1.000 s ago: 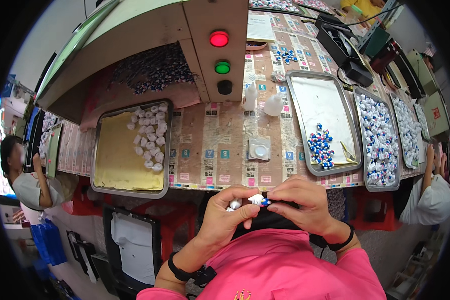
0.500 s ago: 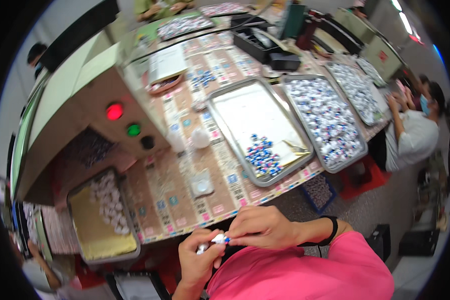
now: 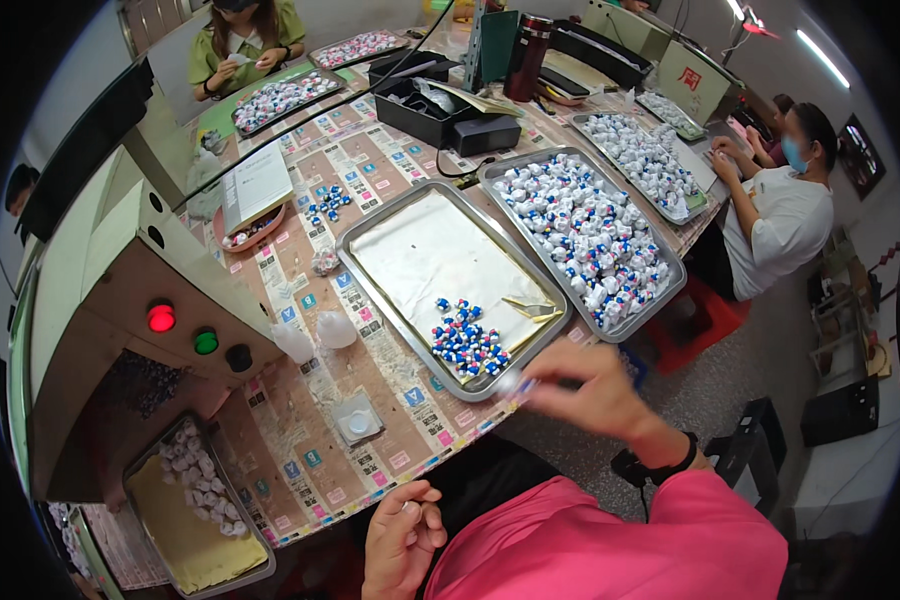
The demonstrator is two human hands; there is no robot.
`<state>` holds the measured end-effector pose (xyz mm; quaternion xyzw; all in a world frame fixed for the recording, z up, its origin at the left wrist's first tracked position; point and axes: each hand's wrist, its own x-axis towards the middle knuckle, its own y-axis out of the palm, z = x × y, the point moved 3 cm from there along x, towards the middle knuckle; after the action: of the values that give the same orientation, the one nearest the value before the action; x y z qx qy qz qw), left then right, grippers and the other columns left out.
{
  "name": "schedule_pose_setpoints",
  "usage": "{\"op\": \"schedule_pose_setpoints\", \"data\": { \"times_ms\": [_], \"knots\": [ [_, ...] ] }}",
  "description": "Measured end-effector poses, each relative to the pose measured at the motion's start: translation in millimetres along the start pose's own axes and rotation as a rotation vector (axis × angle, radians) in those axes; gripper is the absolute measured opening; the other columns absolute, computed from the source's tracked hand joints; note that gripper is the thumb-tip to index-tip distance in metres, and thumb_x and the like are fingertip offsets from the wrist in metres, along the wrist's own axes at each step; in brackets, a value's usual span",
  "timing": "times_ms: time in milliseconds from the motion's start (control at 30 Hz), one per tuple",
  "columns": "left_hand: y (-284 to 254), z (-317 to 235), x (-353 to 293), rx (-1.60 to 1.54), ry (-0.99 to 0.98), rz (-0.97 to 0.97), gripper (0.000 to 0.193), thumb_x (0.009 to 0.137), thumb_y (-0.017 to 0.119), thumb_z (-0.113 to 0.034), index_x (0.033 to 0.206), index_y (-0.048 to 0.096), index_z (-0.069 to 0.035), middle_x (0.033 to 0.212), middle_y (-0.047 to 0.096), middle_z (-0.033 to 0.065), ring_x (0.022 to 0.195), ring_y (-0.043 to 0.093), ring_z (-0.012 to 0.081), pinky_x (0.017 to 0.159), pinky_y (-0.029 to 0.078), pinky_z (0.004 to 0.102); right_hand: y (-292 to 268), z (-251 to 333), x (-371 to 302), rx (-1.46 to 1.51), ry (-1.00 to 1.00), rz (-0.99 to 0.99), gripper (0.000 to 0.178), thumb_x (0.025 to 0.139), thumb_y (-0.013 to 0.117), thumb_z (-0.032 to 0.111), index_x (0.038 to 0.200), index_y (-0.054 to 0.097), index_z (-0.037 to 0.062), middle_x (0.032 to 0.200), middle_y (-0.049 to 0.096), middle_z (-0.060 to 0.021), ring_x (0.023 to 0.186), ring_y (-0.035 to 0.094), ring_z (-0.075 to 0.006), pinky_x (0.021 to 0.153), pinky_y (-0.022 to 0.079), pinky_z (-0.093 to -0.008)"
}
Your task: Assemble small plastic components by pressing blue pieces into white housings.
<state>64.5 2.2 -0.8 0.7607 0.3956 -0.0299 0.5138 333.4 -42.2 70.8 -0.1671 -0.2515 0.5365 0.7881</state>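
Observation:
My right hand (image 3: 592, 390) is smeared by motion at the near right corner of a metal tray (image 3: 395, 325). Its fingers pinch a small white-and-blue piece (image 3: 515, 386), too blurred to make out fully. A cluster of small blue-and-white figures (image 3: 462, 345) lies on the white sheet in that tray, with tweezers (image 3: 532, 309) beside them. Close to my body, my left hand (image 3: 403, 535) is raised with curled fingers. A bit of white shows between them, but I cannot tell what it is.
A second tray (image 3: 638, 334) of white-wrapped pieces stands to the right. On the left is a beige machine (image 3: 100, 300) with lit buttons, above a tray (image 3: 195, 575) of whitish pieces. Small white bottles (image 3: 336, 330) stand nearby. Other people sit at the far side and right.
My hands have parted. The right one has carried the small piece rightward and up to the tray's corner, while the left stays near my body. The view has turned, showing more of the far table.

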Motion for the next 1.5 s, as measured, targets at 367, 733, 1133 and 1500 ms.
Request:
{"op": "schedule_pose_setpoints", "data": {
  "times_ms": [367,733,1133,1500],
  "knots": [
    [-18,6,-6,-0.125,-0.07,0.038,0.012,0.091,0.05,-0.008,0.103,0.05,-0.003,0.11,0.057,0.0224,0.076,0.058,0.0202,0.058,0.051,0.0285,-101,-89,6,-0.666,0.074,-0.379,0.016,0.073,0.067,0.003,0.089,0.066,0.0006,0.088,0.063,-0.0127,0.08,0.061,-0.0267,0.073,0.047,-0.0354],
    [-25,15,-7,-0.152,-0.067,0.124,0.025,0.097,0.047,-0.028,0.095,0.054,-0.004,0.108,0.058,0.0158,0.063,0.049,0.0142,0.057,0.042,0.0267,-27,-42,12,-0.432,-0.146,-0.317,0.016,0.075,0.064,-0.002,0.09,0.067,0.0026,0.087,0.063,-0.0109,0.084,0.06,-0.0267,0.075,0.047,-0.0349],
    [-14,4,-16,-0.204,-0.079,-0.018,0.022,0.093,0.048,-0.007,0.113,0.053,0.0,0.112,0.057,0.0175,0.082,0.057,0.0193,0.067,0.048,0.0289,61,-34,77,-0.432,-0.233,0.011,0.012,0.077,0.064,0.007,0.089,0.066,0.0046,0.089,0.063,-0.0089,0.088,0.056,-0.0287,0.077,0.046,-0.0375],
    [-24,4,-11,-0.209,0.022,0.207,0.026,0.093,0.054,-0.009,0.118,0.052,0.0,0.117,0.056,0.0137,0.087,0.061,0.0159,0.075,0.054,0.0264,62,-45,78,-0.288,-0.131,0.086,0.01,0.073,0.064,0.005,0.082,0.066,0.0047,0.082,0.061,-0.0099,0.078,0.06,-0.0274,0.071,0.048,-0.0335]
  ]
}}
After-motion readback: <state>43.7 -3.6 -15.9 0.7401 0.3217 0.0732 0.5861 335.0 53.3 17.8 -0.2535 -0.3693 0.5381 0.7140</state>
